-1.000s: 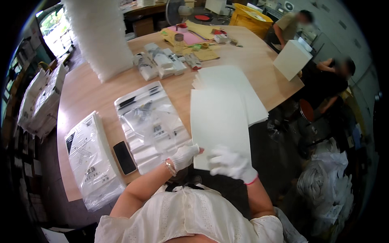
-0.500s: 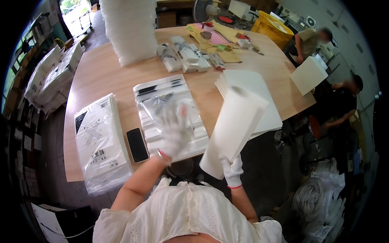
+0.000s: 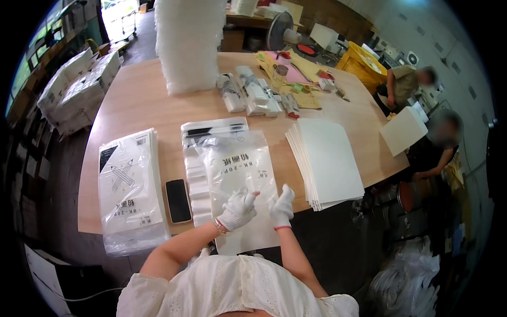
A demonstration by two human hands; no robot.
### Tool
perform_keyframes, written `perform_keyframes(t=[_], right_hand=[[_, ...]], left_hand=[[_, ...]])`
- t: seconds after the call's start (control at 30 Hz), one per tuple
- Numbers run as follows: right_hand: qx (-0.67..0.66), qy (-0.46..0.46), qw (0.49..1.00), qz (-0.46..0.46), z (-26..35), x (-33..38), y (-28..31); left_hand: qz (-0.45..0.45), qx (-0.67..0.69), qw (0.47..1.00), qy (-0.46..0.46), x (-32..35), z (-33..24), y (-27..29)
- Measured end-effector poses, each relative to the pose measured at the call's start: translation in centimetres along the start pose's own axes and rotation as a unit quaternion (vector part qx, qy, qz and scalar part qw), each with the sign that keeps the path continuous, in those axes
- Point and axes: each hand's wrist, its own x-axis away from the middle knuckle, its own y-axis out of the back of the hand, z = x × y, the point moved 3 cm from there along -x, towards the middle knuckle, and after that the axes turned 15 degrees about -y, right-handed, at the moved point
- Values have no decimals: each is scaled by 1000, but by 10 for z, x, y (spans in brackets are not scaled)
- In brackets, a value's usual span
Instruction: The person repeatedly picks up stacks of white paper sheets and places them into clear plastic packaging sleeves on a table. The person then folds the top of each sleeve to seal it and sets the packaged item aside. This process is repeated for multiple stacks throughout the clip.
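A stack of white paper sheets (image 3: 247, 239) lies at the table's front edge, its far part inside a clear printed plastic bag (image 3: 240, 165). My left hand (image 3: 240, 210), in a white knit glove, is over the near part of the bag, fingers curled in and closed on the film. At the right edge of the sheets, my gloved right hand (image 3: 282, 208) is closed on the paper, thumb upward. Beneath are more flat plastic bags (image 3: 198, 179). To the right, a fanned pile of white paper (image 3: 332, 164) rests on the table.
Filled paper packs (image 3: 129, 182) and a black phone (image 3: 178, 201) lie on the left. Farther back stand a tall white stack (image 3: 187, 47), wrapped bundles (image 3: 245, 92) and a glass jar (image 3: 279, 76). Two people sit at the right, one near a white board (image 3: 404, 131).
The curled paper in my right hand has come left and now lies flat, partly inside a bag. My left hand has shifted nearer to my right hand. The view has tilted slightly.
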Motion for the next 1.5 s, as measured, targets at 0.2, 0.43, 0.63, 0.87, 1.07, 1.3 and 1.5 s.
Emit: perform_keyframes(t=[0.2,0.43,0.63,0.87,1.07,1.3,1.5], right_hand=[[145,84,983,74,8,-74,-43],[102,128,971,177,-36,-20,4],[-36,257,932,253,-108,91,52],[30,179,974,133,-112,76,48],[-294,-57,909,291,-191,78,31],[-489,-46,761,425,-42,95,-33],[-317,238,754,524,116,156,-89]], left_hand=[[-200,-251,946,39,60,110,-35],[-207,-99,949,215,104,64,-6],[-91,322,786,520,203,-45,-14],[-143,148,912,354,170,-60,20],[-187,168,944,214,169,-69,25],[-326,73,942,47,122,-102,125],[-733,138,655,120,231,-27,190]])
